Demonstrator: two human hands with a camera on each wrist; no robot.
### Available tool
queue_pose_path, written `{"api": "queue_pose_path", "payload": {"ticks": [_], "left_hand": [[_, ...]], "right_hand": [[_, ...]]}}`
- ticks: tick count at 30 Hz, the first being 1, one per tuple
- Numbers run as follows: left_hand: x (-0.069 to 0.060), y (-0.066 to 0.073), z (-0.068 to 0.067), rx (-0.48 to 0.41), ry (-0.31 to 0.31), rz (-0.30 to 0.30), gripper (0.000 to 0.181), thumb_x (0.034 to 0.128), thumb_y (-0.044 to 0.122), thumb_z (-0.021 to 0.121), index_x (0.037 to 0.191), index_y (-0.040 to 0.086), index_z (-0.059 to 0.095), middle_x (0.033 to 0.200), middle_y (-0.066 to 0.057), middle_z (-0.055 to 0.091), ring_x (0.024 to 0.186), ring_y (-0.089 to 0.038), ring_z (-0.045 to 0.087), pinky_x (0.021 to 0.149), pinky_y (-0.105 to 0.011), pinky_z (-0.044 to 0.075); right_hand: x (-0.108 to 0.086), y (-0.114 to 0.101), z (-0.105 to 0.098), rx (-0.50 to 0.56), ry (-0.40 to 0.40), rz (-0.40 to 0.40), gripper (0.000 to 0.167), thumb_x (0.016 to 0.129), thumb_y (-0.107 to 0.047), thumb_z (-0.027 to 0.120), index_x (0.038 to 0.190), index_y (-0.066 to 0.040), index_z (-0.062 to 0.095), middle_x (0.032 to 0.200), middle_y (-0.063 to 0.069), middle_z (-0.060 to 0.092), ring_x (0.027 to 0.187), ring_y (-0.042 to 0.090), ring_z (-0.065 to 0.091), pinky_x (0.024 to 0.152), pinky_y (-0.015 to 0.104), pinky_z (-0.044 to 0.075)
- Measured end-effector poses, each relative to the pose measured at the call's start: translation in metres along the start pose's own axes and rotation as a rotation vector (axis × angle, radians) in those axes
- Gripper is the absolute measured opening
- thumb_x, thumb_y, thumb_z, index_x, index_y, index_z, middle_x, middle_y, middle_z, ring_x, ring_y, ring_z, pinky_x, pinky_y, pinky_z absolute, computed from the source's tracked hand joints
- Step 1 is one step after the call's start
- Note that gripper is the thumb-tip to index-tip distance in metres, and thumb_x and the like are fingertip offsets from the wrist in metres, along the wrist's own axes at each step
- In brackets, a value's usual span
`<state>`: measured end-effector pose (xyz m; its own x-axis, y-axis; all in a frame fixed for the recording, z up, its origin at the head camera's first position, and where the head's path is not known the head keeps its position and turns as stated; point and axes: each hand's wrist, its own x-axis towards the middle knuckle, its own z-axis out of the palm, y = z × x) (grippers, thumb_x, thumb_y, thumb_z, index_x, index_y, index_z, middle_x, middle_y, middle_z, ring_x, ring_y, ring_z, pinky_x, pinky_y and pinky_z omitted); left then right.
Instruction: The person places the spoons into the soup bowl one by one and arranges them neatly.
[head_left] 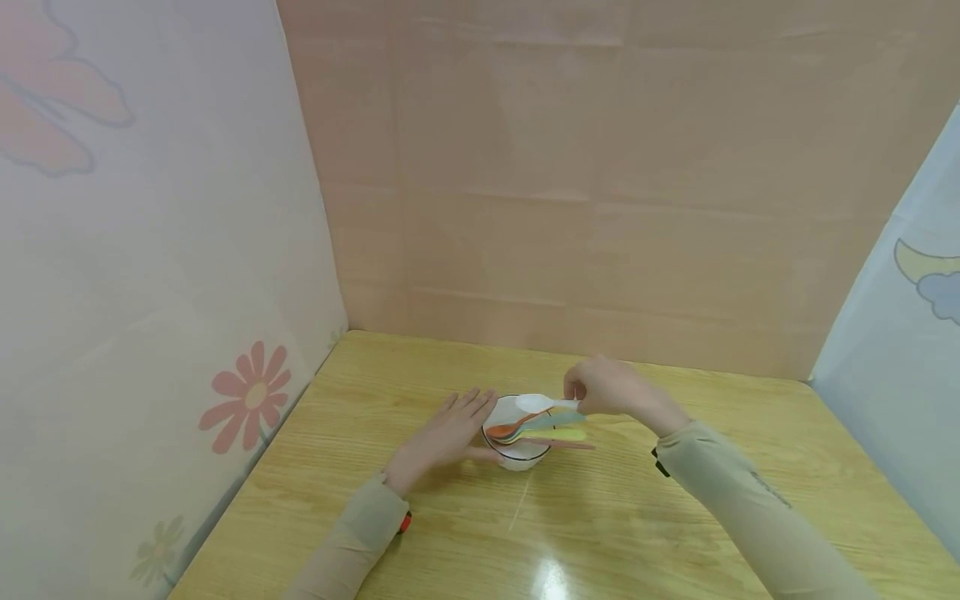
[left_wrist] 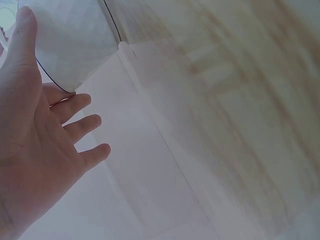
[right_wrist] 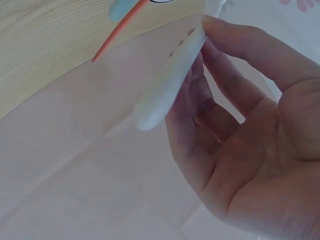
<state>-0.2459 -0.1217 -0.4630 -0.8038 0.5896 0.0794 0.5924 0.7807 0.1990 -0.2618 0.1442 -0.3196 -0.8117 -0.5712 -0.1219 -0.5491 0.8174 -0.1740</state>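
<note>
A white bowl [head_left: 517, 463] with a dark rim stands on the table, several coloured spoons leaning in it. Among them are an orange spoon [head_left: 501, 432], a yellow one [head_left: 566, 434] and a pale blue one [head_left: 558, 421]. My left hand [head_left: 450, 433] rests against the bowl's left side, thumb and fingers spread along its wall. Above the bowl's right edge, my right hand [head_left: 609, 386] pinches a white spoon [head_left: 534, 403] by its handle, its head over the bowl. The right wrist view shows the white handle [right_wrist: 170, 85] between thumb and fingertips.
The wooden table [head_left: 637, 533] runs back to a plain beige backdrop [head_left: 525, 208]. A pale wall hanging with printed flowers [head_left: 243, 396] borders the left side, another [head_left: 900, 333] the right.
</note>
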Motion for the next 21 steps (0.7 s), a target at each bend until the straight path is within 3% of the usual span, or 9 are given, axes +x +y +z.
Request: {"api": "queue_pose_path", "payload": {"ticks": [10, 21], "left_hand": [[0.001, -0.001, 0.001, 0.026, 0.024, 0.0, 0.101, 0.0855, 0.071, 0.054, 0.158, 0.008, 0.024, 0.164, -0.01, 0.027, 0.153, -0.033, 0.025, 0.121, -0.058, 0.026], [-0.001, 0.0, 0.002, 0.015, 0.025, -0.001, 0.102, 0.0847, 0.07, 0.056, 0.158, 0.007, 0.025, 0.164, -0.01, 0.028, 0.153, -0.033, 0.025, 0.121, -0.058, 0.026]], "right_hand": [[0.011, -0.011, 0.005, -0.028, -0.02, -0.019, 0.015, 0.07, 0.004, 0.069, 0.078, -0.009, 0.071, 0.073, -0.003, 0.062, 0.068, 0.011, 0.051, 0.059, 0.023, 0.042], [0.02, -0.018, 0.013, -0.03, -0.058, 0.029, 0.018, 0.07, 0.004, 0.069, 0.078, -0.012, 0.071, 0.077, -0.003, 0.064, 0.072, 0.013, 0.053, 0.058, 0.025, 0.043]]}}
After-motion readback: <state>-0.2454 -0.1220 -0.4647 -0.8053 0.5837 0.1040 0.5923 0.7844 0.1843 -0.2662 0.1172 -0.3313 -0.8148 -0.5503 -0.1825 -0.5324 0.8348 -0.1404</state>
